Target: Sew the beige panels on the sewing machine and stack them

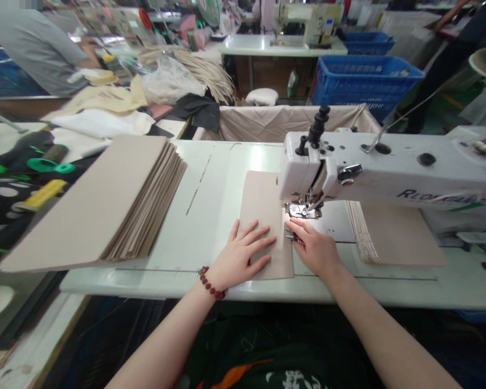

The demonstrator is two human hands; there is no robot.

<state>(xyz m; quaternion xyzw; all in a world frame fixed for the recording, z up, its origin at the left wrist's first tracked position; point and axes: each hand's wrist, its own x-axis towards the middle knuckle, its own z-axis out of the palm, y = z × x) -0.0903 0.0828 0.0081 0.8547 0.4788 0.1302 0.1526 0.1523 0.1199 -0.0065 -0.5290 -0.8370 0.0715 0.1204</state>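
A beige panel (261,197) lies flat on the sewing table, its right edge beside the presser foot (303,210) of the sewing machine (372,173). My left hand (237,256) rests on this panel with its fingers spread, and a beaded bracelet circles the wrist. Close in front of the presser foot, my right hand (318,251) has its fingers bent, index fingertip at the panel's edge. From under those fingers poke the metal tips of what look like small thread snips (290,235); the rest of them is hidden in the hand.
A tall stack of beige panels (101,194) stands on the left, and a smaller stack (400,232) lies under the machine arm. Thread spools (51,165) and fabric scraps lie far left. Behind are a cloth-lined bin (263,121), blue crates (364,81) and another person (36,48).
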